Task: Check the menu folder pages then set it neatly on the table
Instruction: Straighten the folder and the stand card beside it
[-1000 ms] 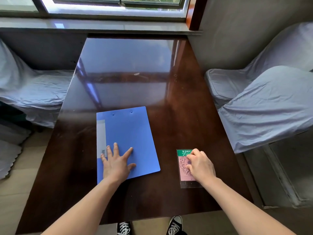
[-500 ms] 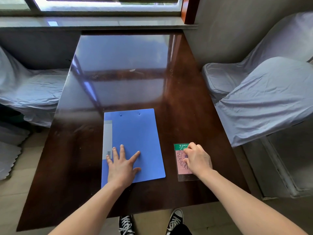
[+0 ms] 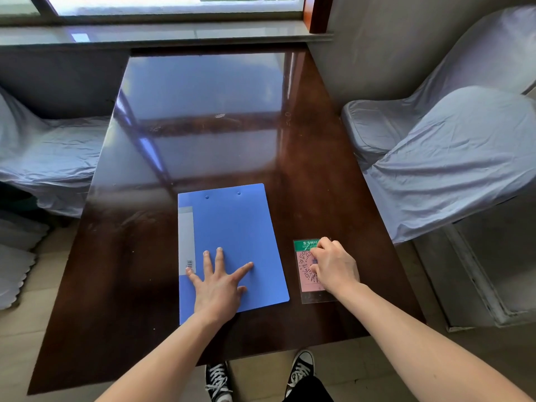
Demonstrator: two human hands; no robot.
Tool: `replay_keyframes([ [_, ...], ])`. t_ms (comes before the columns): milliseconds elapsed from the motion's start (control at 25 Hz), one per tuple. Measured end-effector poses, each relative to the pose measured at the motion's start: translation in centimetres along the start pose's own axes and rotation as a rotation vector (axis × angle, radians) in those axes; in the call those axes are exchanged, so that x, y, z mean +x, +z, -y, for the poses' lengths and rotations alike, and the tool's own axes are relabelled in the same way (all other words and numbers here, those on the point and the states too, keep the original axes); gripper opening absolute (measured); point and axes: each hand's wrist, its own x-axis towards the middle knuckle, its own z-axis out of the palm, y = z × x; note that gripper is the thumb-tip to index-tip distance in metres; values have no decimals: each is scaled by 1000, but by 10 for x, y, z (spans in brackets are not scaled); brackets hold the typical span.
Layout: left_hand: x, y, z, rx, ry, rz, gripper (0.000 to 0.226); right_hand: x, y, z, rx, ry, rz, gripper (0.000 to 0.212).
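The blue menu folder (image 3: 232, 230) lies closed and flat on the dark glossy table (image 3: 203, 126), its grey spine label along the left edge. My left hand (image 3: 219, 282) rests palm down on the folder's near half, fingers spread. My right hand (image 3: 333, 266) lies with curled fingers on a pink and green QR-code card in a clear sleeve (image 3: 307, 274), just right of the folder.
Grey cloth-covered seats stand on the left (image 3: 46, 152) and the right (image 3: 441, 146) of the table. A window sill (image 3: 162, 33) runs behind the far edge. My black sneakers (image 3: 301, 369) show below the near table edge.
The folder has turned slightly clockwise under my left hand, so its edges sit squarer to the table. The camera has shifted. My right hand stays on the card.
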Motion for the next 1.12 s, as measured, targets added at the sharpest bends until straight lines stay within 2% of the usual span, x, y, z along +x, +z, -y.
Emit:
replay_keyframes([
  [240,-5,-1,0,29,78,15,61,-1,0,0,17,-3,-3,39],
  [360,6,-10,3,35,68,-22,73,-1,0,-1,9,-4,-2,40],
  [520,21,-16,3,56,37,43,85,-1,0,-1,-5,-16,1,39],
  [1120,27,-12,-17,59,22,59,87,2,3,-4,-1,-49,-7,41],
])
